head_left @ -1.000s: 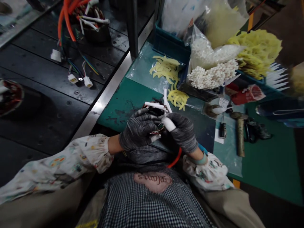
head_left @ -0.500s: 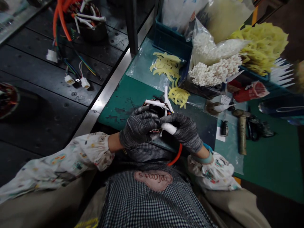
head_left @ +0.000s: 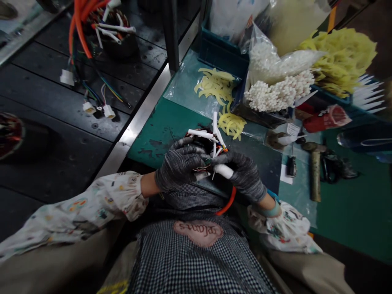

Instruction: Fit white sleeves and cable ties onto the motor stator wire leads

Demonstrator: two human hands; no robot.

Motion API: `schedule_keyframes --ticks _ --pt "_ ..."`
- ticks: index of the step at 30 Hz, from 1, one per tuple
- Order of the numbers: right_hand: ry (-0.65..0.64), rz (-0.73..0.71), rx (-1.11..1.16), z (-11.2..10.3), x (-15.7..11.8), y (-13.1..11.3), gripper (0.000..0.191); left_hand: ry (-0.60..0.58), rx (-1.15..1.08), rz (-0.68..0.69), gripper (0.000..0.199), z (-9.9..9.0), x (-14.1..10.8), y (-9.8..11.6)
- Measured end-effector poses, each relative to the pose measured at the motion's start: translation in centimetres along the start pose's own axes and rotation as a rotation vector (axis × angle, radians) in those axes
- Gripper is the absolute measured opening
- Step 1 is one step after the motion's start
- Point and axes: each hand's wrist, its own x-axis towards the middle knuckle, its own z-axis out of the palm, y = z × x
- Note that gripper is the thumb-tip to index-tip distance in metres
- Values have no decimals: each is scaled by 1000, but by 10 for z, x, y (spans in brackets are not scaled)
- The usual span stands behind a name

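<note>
Stator (head_left: 206, 143) at near edge of green table (head_left: 162, 126), left hand (head_left: 177, 165) half-curled holding its left side, right hand (head_left: 246, 173) half-closed by wires (head_left: 218, 151), can't tell if gripping.

Gloves (head_left: 179, 165) — matt knit cloth; bench edge (head_left: 143, 112) — smooth, shiny metal; bag (head_left: 266, 57) glossy clear plastic.

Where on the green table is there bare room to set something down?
Bare green table shows right of the hammer, nearer than the black items. A smaller, dark-stained patch lies between the metal strip, the plastic sheet and the left hand. Crowded: around the teal box, the yellow pieces and the wired part at the right hand.
</note>
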Motion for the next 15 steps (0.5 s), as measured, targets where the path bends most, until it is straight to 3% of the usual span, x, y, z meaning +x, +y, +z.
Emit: schedule_keyframes --ticks 4,15 --pt "83 58 19 2 5 0 11 1 -7 10 16 -1 -1 -2" --pt "73 -17 -59 12 8 1 13 -27 -16 -6 15 1 -5 -4"
